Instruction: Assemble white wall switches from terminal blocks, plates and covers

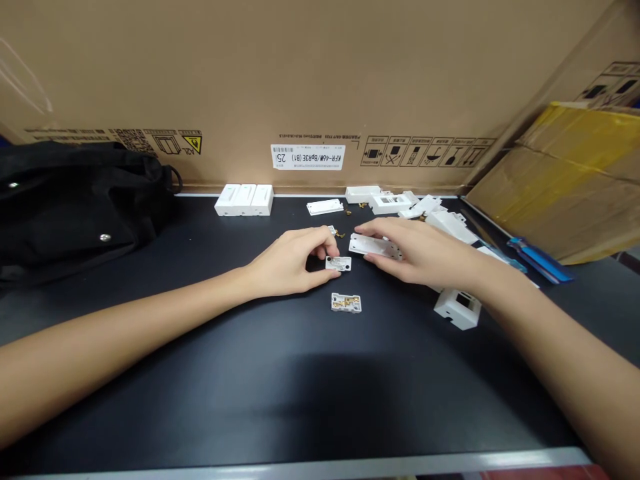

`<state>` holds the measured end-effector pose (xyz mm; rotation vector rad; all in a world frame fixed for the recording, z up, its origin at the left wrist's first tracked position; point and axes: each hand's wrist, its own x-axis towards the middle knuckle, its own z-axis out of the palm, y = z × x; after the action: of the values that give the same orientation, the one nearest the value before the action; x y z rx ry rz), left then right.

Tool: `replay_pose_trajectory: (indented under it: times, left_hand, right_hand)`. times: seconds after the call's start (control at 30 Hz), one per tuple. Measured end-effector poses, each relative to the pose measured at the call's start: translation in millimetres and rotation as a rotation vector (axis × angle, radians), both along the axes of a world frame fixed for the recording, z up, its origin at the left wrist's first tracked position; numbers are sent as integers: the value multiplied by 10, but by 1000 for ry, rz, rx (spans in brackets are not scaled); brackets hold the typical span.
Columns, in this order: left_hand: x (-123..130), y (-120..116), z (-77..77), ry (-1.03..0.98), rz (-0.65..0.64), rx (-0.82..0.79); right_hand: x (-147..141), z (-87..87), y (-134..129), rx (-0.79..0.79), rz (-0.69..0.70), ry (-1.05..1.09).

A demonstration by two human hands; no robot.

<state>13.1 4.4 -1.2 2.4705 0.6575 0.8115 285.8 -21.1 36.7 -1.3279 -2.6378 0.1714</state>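
Between the thumb and fingers of my left hand [303, 261] is a small white plastic plate [339, 263] with dark round holes. My right hand [413, 250] grips a longer white plastic cover [373, 246] by its right end, a short way to the right of the plate. Just below the two hands, a small white housing [346, 303] with brass contacts inside lies on the dark table. Partly hidden behind my left fingertips are another small white piece [332, 230] and some brass bits [341, 235].
Three white switch units [244, 200] stand side by side at the back. A flat white strip [325, 207] and several white casings [390, 202] lie along the rear. Right of my hand are a white box-shaped casing [459, 309] and a blue-handled tool [540, 260]. A black bag [80, 207] sits left; cardboard [240, 73] walls the back.
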Motion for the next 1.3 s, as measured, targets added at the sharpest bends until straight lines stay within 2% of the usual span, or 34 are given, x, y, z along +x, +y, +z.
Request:
replay_pose_trajectory:
  times: [0.2, 0.57, 0.93, 1.1, 1.3]
  left_hand:
    - [-9, -23, 9, -70, -51, 40]
    - [-22, -28, -7, -202, -208, 184]
    - [-14, -41, 4, -247, -183, 231]
    - [0, -58, 36, -293, -193, 285]
    - [1, -60, 41, -352, -218, 369]
  right_hand:
    - [3, -16, 14, -32, 50, -14]
    - [-66, 37, -3, 45, 143, 19]
    - [-72, 24, -13, 49, 176, 91]
    - [-152, 89, -114, -50, 149, 266]
    - [-293, 233, -212, -289, 55, 347]
